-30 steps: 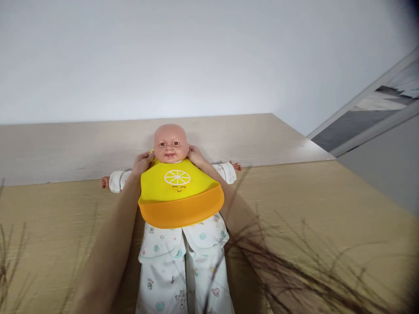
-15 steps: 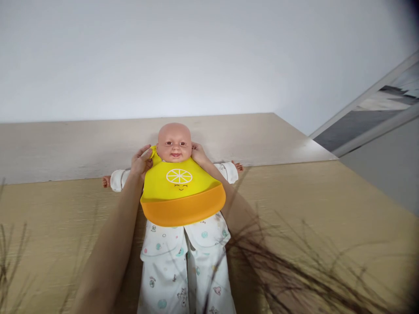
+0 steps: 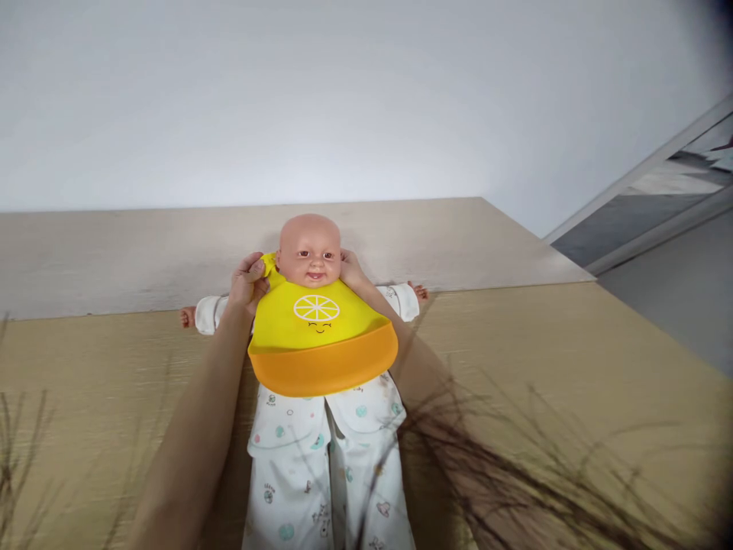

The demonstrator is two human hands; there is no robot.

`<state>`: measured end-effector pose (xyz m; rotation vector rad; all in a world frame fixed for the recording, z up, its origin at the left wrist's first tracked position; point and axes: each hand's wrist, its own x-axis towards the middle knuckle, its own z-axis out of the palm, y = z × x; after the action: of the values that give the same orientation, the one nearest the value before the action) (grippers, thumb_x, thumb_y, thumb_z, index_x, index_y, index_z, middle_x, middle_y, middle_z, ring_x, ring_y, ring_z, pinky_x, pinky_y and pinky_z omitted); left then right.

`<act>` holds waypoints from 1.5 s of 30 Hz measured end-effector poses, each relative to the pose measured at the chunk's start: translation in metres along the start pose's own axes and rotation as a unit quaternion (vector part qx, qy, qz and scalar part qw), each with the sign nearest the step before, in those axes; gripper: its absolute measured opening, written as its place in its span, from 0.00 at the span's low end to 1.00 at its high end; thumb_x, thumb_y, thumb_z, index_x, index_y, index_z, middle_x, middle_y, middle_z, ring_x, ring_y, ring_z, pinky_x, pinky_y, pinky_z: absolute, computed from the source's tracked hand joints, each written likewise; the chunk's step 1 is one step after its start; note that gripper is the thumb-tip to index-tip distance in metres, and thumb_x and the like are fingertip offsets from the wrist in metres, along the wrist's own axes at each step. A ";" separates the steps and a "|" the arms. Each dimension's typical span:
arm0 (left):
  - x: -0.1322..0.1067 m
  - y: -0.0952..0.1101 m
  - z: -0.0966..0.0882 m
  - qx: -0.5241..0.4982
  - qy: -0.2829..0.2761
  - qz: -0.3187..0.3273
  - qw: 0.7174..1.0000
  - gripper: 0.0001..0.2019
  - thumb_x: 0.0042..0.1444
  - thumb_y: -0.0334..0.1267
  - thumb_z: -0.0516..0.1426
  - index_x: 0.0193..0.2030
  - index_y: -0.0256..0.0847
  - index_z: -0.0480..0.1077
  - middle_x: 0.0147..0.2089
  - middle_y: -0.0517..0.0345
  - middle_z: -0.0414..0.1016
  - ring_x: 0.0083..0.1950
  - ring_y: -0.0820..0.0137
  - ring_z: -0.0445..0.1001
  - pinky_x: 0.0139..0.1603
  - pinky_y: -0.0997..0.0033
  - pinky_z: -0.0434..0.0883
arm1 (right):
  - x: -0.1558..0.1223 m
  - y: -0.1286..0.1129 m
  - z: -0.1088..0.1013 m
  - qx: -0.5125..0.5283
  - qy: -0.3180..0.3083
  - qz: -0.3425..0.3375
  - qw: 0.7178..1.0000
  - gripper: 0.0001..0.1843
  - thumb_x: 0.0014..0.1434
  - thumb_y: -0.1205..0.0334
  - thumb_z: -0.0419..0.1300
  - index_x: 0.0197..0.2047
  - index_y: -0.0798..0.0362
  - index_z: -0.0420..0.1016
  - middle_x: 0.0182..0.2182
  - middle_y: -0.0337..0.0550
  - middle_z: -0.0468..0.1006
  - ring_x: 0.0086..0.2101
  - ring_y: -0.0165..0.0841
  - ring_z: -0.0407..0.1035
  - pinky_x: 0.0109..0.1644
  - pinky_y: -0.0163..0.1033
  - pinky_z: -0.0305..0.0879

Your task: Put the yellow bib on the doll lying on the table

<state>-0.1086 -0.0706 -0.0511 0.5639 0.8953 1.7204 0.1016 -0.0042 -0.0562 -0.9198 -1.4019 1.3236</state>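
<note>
A baby doll (image 3: 309,248) in white printed pyjamas lies on its back on a wooden surface (image 3: 573,382), head toward the wall. A yellow bib (image 3: 318,328) with an orange catch pocket and a lemon-slice print covers its chest. My left hand (image 3: 247,281) pinches the bib's left neck strap beside the doll's cheek. My right hand (image 3: 350,269) sits at the other side of the doll's neck, fingers curled on the right strap and partly hidden behind the head.
A pale wooden ledge (image 3: 114,252) runs along the white wall behind the doll. Blurred dark strands (image 3: 515,473) hang in front of the camera at lower right and lower left. A slanted frame (image 3: 647,206) stands at the far right.
The doll's head has lifted slightly and shifted right. My left hand's fingers have closed on the bib strap after being spread half a second ago.
</note>
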 end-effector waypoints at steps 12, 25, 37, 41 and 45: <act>-0.002 0.004 -0.005 0.053 -0.087 -0.109 0.989 0.08 0.51 0.35 0.68 0.37 0.35 0.77 0.29 0.56 0.79 0.27 0.70 0.75 0.32 0.70 0.73 | 0.008 0.014 -0.006 0.022 0.017 0.013 1.000 0.14 0.50 0.53 0.65 0.36 0.53 0.78 0.36 0.46 0.82 0.46 0.46 0.74 0.49 0.46 0.71; -0.008 0.006 -0.004 0.060 -0.173 -0.145 0.972 0.13 0.48 0.40 0.69 0.37 0.34 0.77 0.35 0.49 0.81 0.39 0.61 0.81 0.42 0.64 0.77 | 0.013 0.034 -0.010 0.079 0.009 0.013 0.997 0.18 0.43 0.55 0.66 0.38 0.54 0.79 0.41 0.47 0.83 0.41 0.41 0.75 0.44 0.42 0.72; -0.013 0.012 0.007 0.028 -0.146 -0.160 0.976 0.05 0.55 0.32 0.59 0.38 0.35 0.75 0.34 0.48 0.80 0.43 0.57 0.79 0.44 0.62 0.74 | 0.008 0.022 -0.010 0.072 0.023 0.007 0.997 0.14 0.41 0.55 0.66 0.31 0.53 0.77 0.36 0.46 0.81 0.37 0.40 0.73 0.38 0.40 0.70; -0.012 0.012 0.006 0.032 -0.145 -0.160 0.976 0.06 0.56 0.32 0.58 0.39 0.36 0.75 0.34 0.48 0.80 0.40 0.60 0.78 0.41 0.64 0.74 | 0.008 0.023 -0.010 0.051 0.027 0.019 0.998 0.16 0.43 0.51 0.65 0.32 0.53 0.76 0.36 0.47 0.80 0.39 0.42 0.73 0.38 0.42 0.71; -0.008 0.007 0.000 0.040 -0.129 -0.141 0.981 0.05 0.54 0.35 0.62 0.37 0.37 0.74 0.32 0.52 0.78 0.32 0.67 0.75 0.37 0.68 0.74 | 0.014 0.030 -0.012 0.036 0.031 0.009 0.999 0.15 0.45 0.51 0.64 0.32 0.53 0.77 0.37 0.48 0.81 0.40 0.43 0.74 0.41 0.42 0.72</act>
<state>-0.1101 -0.0790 -0.0451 0.6637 0.8174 1.3265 0.1074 0.0160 -0.0848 -0.9199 -1.2936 1.3398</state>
